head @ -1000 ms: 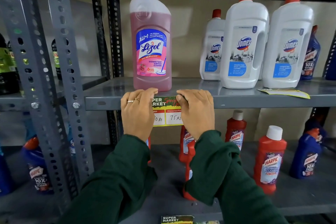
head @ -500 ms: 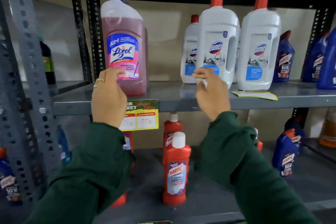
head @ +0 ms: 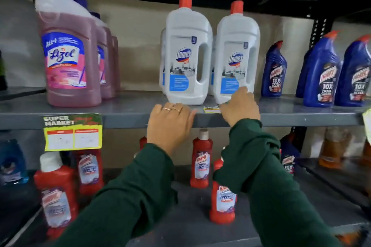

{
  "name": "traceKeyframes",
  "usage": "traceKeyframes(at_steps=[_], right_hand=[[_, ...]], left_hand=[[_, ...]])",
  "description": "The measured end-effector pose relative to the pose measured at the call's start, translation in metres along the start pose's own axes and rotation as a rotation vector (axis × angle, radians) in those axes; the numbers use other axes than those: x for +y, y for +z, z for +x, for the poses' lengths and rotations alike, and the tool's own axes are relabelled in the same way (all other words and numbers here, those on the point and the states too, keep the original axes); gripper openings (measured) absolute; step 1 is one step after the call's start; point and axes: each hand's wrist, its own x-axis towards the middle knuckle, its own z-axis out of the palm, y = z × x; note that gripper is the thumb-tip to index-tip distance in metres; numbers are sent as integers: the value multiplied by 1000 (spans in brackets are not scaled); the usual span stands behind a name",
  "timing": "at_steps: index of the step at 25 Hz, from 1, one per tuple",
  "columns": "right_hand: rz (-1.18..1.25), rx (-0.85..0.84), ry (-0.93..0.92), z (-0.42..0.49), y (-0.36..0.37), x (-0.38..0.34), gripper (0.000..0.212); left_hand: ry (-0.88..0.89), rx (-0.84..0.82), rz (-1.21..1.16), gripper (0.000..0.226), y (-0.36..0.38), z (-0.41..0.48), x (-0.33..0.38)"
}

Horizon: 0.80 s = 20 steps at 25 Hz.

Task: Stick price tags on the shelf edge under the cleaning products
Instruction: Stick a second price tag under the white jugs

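A yellow and green price tag (head: 72, 131) is stuck on the grey shelf edge (head: 124, 119) under the pink Lizol bottle (head: 68, 56). A second, loose price tag (head: 210, 109) lies flat on the shelf in front of two white Domex bottles (head: 186, 56). My right hand (head: 240, 108) rests on that loose tag's right end with its fingers curled down onto it, hiding part of it. My left hand (head: 168, 124) lies flat over the shelf edge just left of the loose tag, fingers slightly apart and holding nothing.
Blue Harpic bottles (head: 321, 72) stand at the right of the same shelf. Red Harpic bottles (head: 200, 158) fill the lower shelf. A slip of yellow paper (head: 367, 124) shows at the right border. A black upright post (head: 319, 26) stands behind the blue bottles.
Both hands have left the stuck tag under the Lizol and moved right along the shelf. My right hand has come down onto the loose tag by the Domex bottles, and the view has shifted right.
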Motion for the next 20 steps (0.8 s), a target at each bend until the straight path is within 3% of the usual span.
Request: traceKeyframes(at_steps=[2,4,7,9,11,15,20], right_hand=[[344,36,-55,-3,-3,10,32],[659,-44,-102,-9,-9,18,31],[756,-236,-277,-12,-19,33,26],[719,-264,-357,-14,-24,43,23],[680,-251,-399,-17,-28,52,21],[495,-98,-582,-20,-31,74,9],[412,-95,-534,-17,-18,91,12]], left_hand=[[-51,-25,-6,40,-2,0,1],[-150,-37,-92,42,-9,4,6],[-292,-89,-556,38,-27,15,19],[-393,-116,-821,24,-38,19,27],[-419,-135,-796,18,-40,18,35],[-306,-122,-623,11,-28,17,50],[-276,-165,-399,16,-16,12,61]])
